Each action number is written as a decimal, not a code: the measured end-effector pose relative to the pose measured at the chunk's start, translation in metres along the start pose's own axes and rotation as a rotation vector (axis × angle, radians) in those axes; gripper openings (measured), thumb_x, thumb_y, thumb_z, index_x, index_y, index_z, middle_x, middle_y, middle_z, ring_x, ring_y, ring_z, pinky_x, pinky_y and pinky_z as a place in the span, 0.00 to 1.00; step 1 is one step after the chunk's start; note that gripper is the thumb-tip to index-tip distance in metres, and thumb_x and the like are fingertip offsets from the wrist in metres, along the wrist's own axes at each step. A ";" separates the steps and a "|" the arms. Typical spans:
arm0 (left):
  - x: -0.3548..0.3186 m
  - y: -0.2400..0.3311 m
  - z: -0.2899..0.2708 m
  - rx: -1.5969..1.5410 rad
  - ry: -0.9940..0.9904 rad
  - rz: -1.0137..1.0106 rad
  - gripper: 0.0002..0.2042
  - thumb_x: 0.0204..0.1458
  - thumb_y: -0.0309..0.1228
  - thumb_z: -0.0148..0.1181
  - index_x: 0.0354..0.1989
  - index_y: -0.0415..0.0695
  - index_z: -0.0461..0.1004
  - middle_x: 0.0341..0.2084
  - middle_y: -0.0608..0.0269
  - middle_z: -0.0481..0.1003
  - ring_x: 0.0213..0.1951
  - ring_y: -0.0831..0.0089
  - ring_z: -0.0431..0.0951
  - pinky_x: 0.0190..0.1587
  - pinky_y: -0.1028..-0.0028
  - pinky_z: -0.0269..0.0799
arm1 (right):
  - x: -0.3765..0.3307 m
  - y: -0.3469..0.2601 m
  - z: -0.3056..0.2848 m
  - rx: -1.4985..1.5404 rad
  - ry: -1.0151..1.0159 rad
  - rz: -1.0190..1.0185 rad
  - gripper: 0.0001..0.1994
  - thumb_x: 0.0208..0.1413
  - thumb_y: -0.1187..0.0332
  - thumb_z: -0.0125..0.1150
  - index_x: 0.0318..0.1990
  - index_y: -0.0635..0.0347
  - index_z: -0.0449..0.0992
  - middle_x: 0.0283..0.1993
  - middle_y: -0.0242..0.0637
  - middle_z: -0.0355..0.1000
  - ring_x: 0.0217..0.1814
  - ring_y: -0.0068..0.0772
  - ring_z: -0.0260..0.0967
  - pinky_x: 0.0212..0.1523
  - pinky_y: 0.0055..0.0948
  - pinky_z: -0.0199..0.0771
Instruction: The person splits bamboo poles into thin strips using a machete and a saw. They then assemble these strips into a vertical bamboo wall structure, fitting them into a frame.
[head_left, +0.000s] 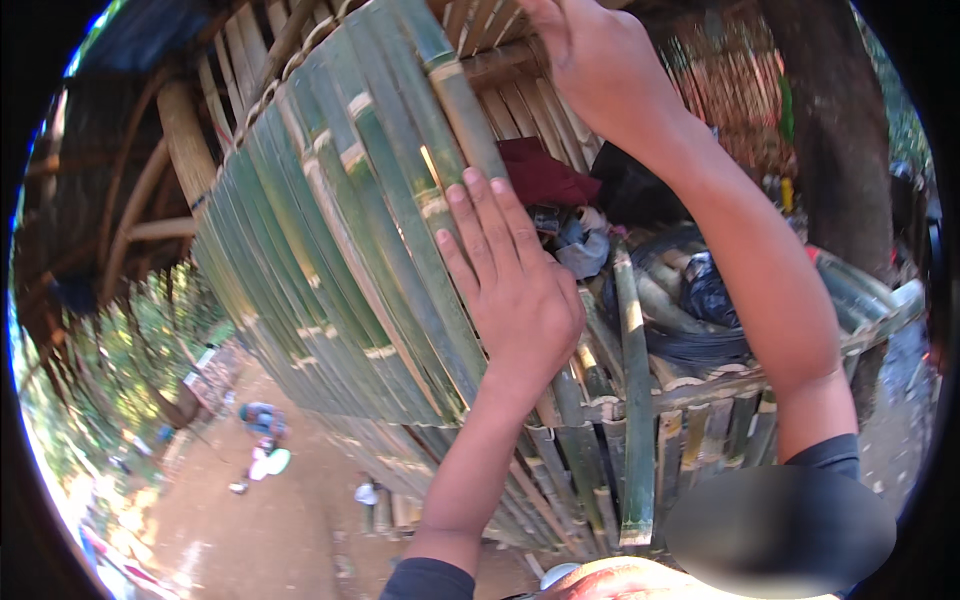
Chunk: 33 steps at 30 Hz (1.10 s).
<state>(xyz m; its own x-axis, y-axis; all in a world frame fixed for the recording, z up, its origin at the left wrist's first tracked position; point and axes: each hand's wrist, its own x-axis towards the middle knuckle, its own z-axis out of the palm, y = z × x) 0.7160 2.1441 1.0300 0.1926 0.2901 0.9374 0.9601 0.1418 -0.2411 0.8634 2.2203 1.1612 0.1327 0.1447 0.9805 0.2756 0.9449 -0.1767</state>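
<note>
A wall of upright green bamboo slats (330, 230) fills the middle and left, tied along its top edge. My left hand (522, 295) lies flat on the slats near the wall's right end, fingers stretched and slightly apart. Raised above it, my right hand (590, 65) is at the top of the picture beside the wall's upper right corner. Its fingers are mostly cut off by the frame, so any hold is hidden. To the right of my left hand, a loose bamboo slat (635, 400) leans upright against the edge of a bamboo ledge.
Behind the slats, a bamboo platform holds a dark red cloth (545, 172), a black plastic bag (710, 290) and coiled dark wire (700, 348). A thick trunk (840, 130) stands at right. A bamboo post (185, 140) rises at left, above bare brown ground (290, 500).
</note>
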 end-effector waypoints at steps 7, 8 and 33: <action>0.007 0.008 0.002 0.006 -0.030 0.027 0.39 0.53 0.28 0.46 0.74 0.27 0.40 0.75 0.35 0.40 0.76 0.40 0.36 0.75 0.49 0.28 | 0.033 0.032 -0.018 0.238 0.089 -0.150 0.21 0.72 0.58 0.44 0.42 0.73 0.72 0.29 0.59 0.77 0.36 0.59 0.79 0.36 0.53 0.76; 0.007 0.007 0.000 0.042 -0.058 0.030 0.39 0.54 0.29 0.45 0.74 0.28 0.39 0.75 0.35 0.40 0.76 0.40 0.35 0.75 0.49 0.28 | 0.033 0.040 -0.018 0.280 0.096 -0.139 0.21 0.72 0.58 0.44 0.42 0.73 0.72 0.29 0.59 0.77 0.36 0.59 0.79 0.36 0.53 0.76; 0.006 0.003 0.004 0.057 -0.062 0.004 0.38 0.56 0.30 0.43 0.74 0.29 0.38 0.75 0.34 0.39 0.76 0.40 0.34 0.75 0.50 0.28 | 0.047 0.085 -0.007 0.356 -0.081 -0.474 0.18 0.72 0.60 0.46 0.47 0.69 0.74 0.32 0.56 0.78 0.38 0.59 0.78 0.38 0.48 0.76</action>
<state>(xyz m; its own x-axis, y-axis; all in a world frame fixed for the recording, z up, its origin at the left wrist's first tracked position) 0.7194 2.1499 1.0341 0.1821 0.3483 0.9195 0.9458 0.1938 -0.2607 0.8999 2.3051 1.1919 -0.0042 -0.3080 0.9514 -0.0505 0.9502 0.3074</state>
